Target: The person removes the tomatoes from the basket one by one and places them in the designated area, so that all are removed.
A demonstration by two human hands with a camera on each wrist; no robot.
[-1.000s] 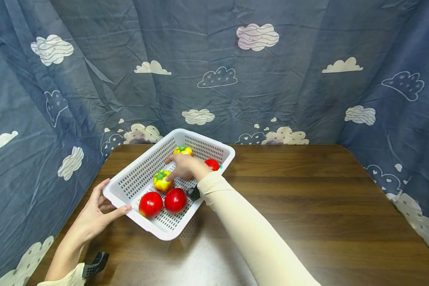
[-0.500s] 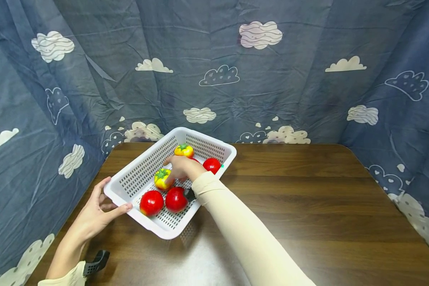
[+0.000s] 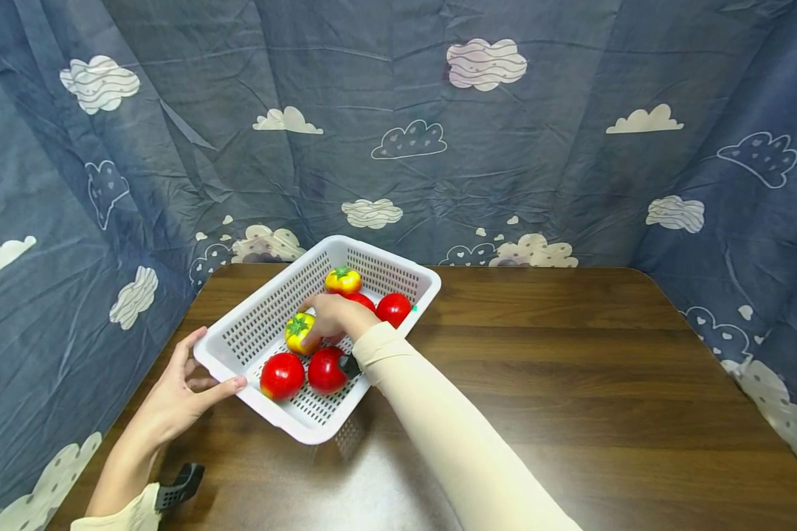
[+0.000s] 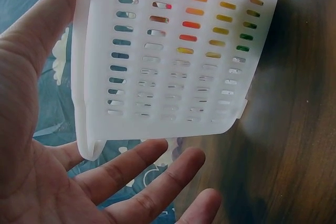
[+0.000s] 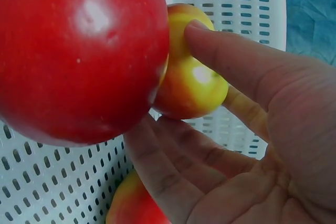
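My left hand (image 3: pixel 176 394) grips the near-left corner of a white perforated plastic basket (image 3: pixel 308 433), its thumb over the rim. In the left wrist view the other fingers spread below the basket wall. Inside the basket, my right hand (image 3: pixel 335 317) holds a yellow-and-red fruit with a green leafy top (image 3: pixel 297 332), thumb on one side and fingers on the other. A large red apple-like fruit (image 5: pixel 79 56) lies against it in the right wrist view. Two red fruits (image 3: pixel 282 376) sit at the basket's near end. The right palm is hidden from the head view.
Toward the basket's far end are another yellow fruit with a green top (image 3: pixel 342 280), a red fruit (image 3: pixel 394 308) and one partly behind the right hand. The basket stands on the left of a brown wooden table (image 3: pixel 571 369). A blue cloud-patterned cloth (image 3: pixel 538 162) hangs behind.
My right hand has shifted slightly left and closed around the yellow fruit, uncovering more of the red fruits behind it. The left hand keeps its grip on the basket.
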